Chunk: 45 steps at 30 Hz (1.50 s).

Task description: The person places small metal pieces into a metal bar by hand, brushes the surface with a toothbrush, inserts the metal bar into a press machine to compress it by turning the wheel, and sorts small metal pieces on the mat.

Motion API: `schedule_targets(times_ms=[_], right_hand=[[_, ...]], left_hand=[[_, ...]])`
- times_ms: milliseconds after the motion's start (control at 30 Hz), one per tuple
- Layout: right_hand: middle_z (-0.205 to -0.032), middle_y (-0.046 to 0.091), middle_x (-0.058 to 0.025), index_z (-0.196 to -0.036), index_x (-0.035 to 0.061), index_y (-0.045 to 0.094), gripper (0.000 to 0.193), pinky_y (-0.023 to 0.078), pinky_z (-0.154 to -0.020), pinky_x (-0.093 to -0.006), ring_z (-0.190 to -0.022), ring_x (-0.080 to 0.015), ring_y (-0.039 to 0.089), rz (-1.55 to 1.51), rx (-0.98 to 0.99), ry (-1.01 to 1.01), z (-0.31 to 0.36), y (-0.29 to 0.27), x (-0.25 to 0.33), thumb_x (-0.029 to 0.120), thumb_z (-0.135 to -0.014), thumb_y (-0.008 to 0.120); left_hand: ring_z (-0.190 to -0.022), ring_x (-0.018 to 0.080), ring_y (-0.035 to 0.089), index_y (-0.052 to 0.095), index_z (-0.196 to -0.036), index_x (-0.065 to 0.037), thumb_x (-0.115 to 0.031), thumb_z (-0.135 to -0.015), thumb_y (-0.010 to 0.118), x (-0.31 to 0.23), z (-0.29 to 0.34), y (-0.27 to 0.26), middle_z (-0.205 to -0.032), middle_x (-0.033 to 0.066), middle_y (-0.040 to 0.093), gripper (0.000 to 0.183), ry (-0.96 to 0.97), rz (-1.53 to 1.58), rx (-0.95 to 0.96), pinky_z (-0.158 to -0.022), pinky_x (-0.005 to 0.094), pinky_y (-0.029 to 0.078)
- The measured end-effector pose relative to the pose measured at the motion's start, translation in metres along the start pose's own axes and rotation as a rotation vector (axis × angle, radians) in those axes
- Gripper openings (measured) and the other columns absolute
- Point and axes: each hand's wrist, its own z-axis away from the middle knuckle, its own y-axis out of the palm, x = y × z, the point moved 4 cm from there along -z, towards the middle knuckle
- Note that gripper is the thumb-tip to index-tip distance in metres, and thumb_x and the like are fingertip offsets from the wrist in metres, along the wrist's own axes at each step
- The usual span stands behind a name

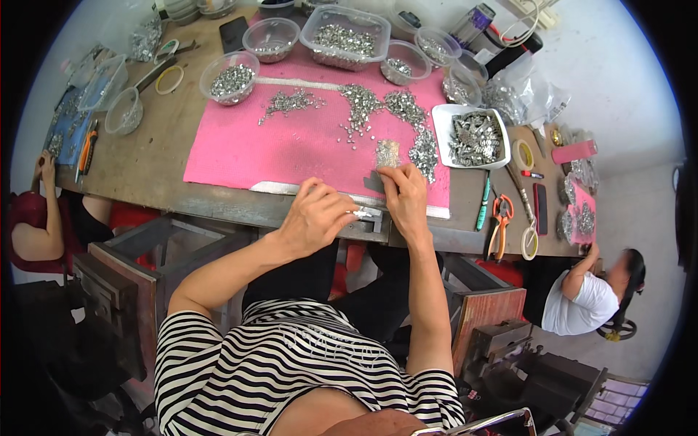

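Over the near edge of the pink mat [233, 145], my left hand [314, 218] is closed in a pinch, with small shiny metal pieces [363, 213] at its fingertips. My right hand [406, 195] rests at the mat, thumb and fingertips drawn together; what they grip, if anything, is too small to tell. Just beyond those fingertips lies a flat, neat patch of silvery pieces [387, 151]. Loose heaps of similar metal pieces [360, 102] spread across the mat's far part, and another heap [423, 152] lies right of the patch.
Clear plastic tubs [345, 36] of metal pieces line the far side. A white tray [472, 136] stands right of the mat, with orange-handled pliers [500, 218] and a green-handled tool [483, 202] nearer. Other people sit at the left [43, 225] and right [582, 294].
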Motion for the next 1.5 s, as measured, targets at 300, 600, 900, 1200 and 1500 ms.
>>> schedule_targets(times_ms=[300,600,900,1200,1500], right_hand=[[-0.082,0.057,-0.0041,-0.096,0.0125,0.075,0.013,0.038,-0.075,-0.0386,-0.083,-0.0226,0.057,0.166,0.101,-0.134,-0.008,0.006,-0.002,0.009,-0.084,0.073],[-0.083,0.057,-0.0036,-0.098,0.0129,0.074,0.017,0.038,-0.074,-0.0388,-0.083,-0.0228,0.056,0.224,0.157,-0.207,-0.008,0.005,-0.001,0.007,-0.083,0.071],[-0.085,0.061,-0.0064,-0.094,0.0077,0.072,0.010,0.040,-0.077,-0.0378,-0.083,-0.0258,0.058,0.034,0.096,-0.111,-0.002,-0.001,-0.010,0.004,-0.085,0.069],[-0.078,0.062,-0.0124,-0.081,0.0018,0.067,0.010,0.045,-0.075,-0.0443,-0.080,-0.0323,0.060,-0.053,0.242,0.160,-0.016,0.009,-0.010,0.009,-0.081,0.074],[-0.080,0.062,-0.0170,-0.090,-0.0022,0.058,0.011,0.047,-0.074,-0.0465,-0.077,-0.0371,0.061,-0.046,0.208,0.005,-0.005,0.001,-0.003,0.003,-0.086,0.067]], left_hand=[[-0.095,0.0248,0.060,0.069,-0.096,-0.010,-0.018,-0.088,0.069,0.060,-0.061,0.033,-0.090,0.0056,0.065,0.012,-0.088,-0.101,0.133,-0.101,0.0517,0.033],[-0.097,0.0237,0.058,0.071,-0.087,-0.009,-0.019,-0.083,0.073,0.055,-0.074,0.057,-0.090,0.0048,0.063,0.011,-0.015,-0.440,0.185,-0.103,0.0537,0.032],[-0.092,0.0235,0.058,0.065,-0.090,-0.009,-0.013,-0.085,0.068,0.056,-0.071,0.042,-0.087,0.0051,0.059,0.007,-0.017,-0.200,0.040,-0.098,0.0499,0.034],[-0.083,0.0268,0.055,0.056,-0.091,-0.004,-0.004,-0.086,0.064,0.023,-0.026,0.006,-0.087,0.0087,0.056,0.010,-0.187,0.200,0.168,-0.078,0.0376,0.040],[-0.082,0.0296,0.053,0.055,-0.092,-0.002,-0.002,-0.086,0.065,0.015,-0.014,0.013,-0.089,0.0108,0.055,0.012,-0.140,0.219,0.188,-0.077,0.0403,0.042]])
